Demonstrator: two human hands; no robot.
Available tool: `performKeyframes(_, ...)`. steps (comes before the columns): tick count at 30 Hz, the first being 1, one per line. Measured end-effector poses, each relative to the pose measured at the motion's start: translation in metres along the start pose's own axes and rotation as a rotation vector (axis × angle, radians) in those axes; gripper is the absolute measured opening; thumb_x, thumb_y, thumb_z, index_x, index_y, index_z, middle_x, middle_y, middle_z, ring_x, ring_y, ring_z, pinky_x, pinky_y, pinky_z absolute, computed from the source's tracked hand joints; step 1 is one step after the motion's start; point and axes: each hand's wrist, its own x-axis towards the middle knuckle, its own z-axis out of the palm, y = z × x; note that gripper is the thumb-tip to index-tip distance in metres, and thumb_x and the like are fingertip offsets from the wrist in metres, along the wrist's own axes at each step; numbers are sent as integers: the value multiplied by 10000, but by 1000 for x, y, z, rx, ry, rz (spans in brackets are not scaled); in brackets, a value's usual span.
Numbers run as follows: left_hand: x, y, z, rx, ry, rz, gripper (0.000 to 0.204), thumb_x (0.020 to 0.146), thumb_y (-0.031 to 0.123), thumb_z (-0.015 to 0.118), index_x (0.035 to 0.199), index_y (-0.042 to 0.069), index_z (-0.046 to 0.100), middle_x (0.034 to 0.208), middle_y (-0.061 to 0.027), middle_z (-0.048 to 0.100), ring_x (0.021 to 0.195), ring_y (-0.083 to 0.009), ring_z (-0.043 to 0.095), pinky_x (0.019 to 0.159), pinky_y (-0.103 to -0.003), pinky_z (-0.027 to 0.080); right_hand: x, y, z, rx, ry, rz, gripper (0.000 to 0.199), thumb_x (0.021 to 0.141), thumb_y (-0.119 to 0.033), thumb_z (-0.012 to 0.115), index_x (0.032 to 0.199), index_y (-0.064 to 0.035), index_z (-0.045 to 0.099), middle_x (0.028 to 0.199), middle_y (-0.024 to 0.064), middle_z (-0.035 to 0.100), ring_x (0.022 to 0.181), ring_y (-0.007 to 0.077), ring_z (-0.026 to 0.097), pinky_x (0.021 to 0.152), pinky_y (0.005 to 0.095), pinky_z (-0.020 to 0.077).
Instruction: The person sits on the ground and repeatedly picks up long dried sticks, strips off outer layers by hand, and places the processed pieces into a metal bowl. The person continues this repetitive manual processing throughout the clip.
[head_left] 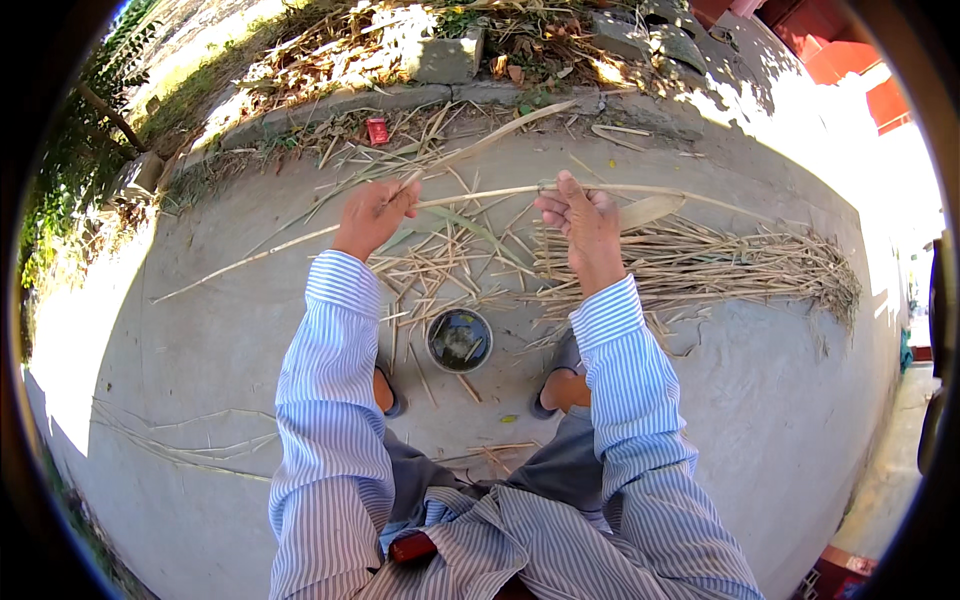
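My left hand (372,214) and my right hand (580,222) both grip one long pale dry reed stalk (478,196) that runs across in front of me, from the lower left to the far right. The left hand is closed around the stalk near its middle. With thumb and fingers the right hand pinches it further right. Below the hands, a bundle of dry stalks (700,265) lies on the concrete to the right. A small round dark bowl (460,340) sits on the ground between my feet.
Loose stalks and husks (440,265) are scattered over the concrete ground. A stone kerb (400,97) with dry litter and grass runs along the far side. A small red packet (377,130) lies by the kerb. Red structures (850,50) stand at the upper right.
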Motion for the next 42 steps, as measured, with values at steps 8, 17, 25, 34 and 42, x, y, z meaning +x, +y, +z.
performKeyframes(8, 5, 28, 7, -388, -240, -217, 268, 859, 305, 678, 846, 38, 698, 740, -8, 666, 645, -60, 526, 621, -230, 407, 3, 3, -5, -11, 17, -14, 418, 872, -301, 682, 999, 84, 581, 885, 164, 661, 774, 206, 673, 619, 243, 541)
performKeyframes(17, 1, -20, -26, 565, 258, -322, 291, 800, 292, 703, 951, 48, 654, 833, -86, 690, 807, -229, 612, 757, -360, 428, -4, 0, -7, -76, -96, 61, 404, 881, -286, 671, 1042, 72, 577, 945, 152, 661, 857, 211, 675, 683, 254, 546)
performKeyframes(25, 5, 72, 22, -195, -36, 26, 273, 818, 259, 696, 936, 15, 662, 866, -109, 683, 824, -225, 640, 746, -351, 476, -9, 11, 18, -118, -281, 98, 363, 903, -279, 639, 1064, 41, 576, 966, 132, 662, 896, 207, 661, 769, 279, 528)
performKeyframes(34, 2, 47, 17, -705, -255, -375, 161, 831, 147, 714, 914, 23, 654, 832, -34, 679, 769, -83, 602, 709, -247, 473, 2, -9, -7, 23, -116, -70, 357, 867, -294, 682, 1000, 29, 609, 837, 75, 640, 731, 134, 616, 681, 252, 503)
performKeyframes(42, -14, -2, -22, 880, 305, -45, 312, 807, 276, 728, 933, 3, 645, 881, -114, 676, 858, -211, 633, 780, -314, 461, 9, -23, -28, -30, -64, -45, 329, 867, -257, 688, 982, 37, 594, 833, 97, 651, 740, 156, 645, 634, 231, 505)
